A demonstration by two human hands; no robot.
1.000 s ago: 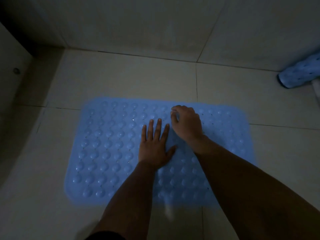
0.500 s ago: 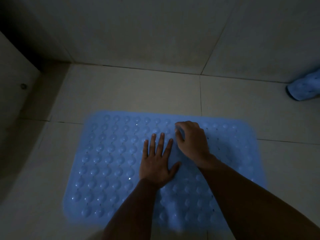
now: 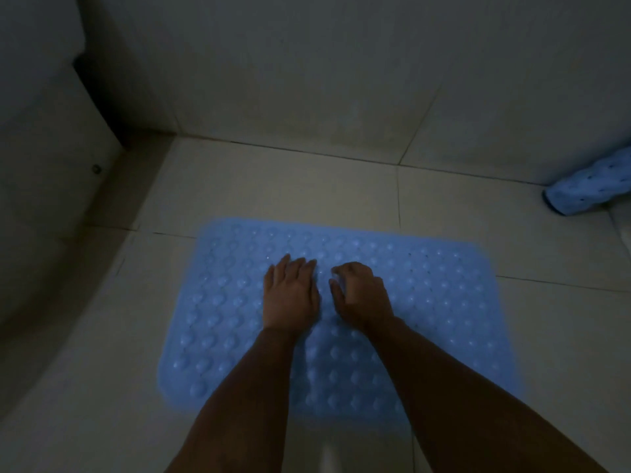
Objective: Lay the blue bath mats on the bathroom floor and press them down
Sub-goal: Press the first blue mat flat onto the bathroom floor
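Observation:
A blue bath mat (image 3: 444, 302) with rows of round bumps lies flat on the pale tiled floor (image 3: 273, 186). My left hand (image 3: 290, 295) rests palm down on the mat's middle, fingers together and pointing away from me. Just to its right, my right hand (image 3: 362, 295) presses on the mat with its fingers curled under, nothing in it. A second blue mat (image 3: 587, 191), rolled up, lies on the floor at the far right against the wall.
The tiled wall (image 3: 341, 80) rises close behind the mat. A dark curved ledge or fixture (image 3: 51, 233) runs along the left side. A pale edge (image 3: 623, 227) shows below the rolled mat at the right. The light is dim.
My left hand has closed its spread fingers together and sits a little farther up the mat. The right hand has drawn slightly apart from it. The view has tilted up.

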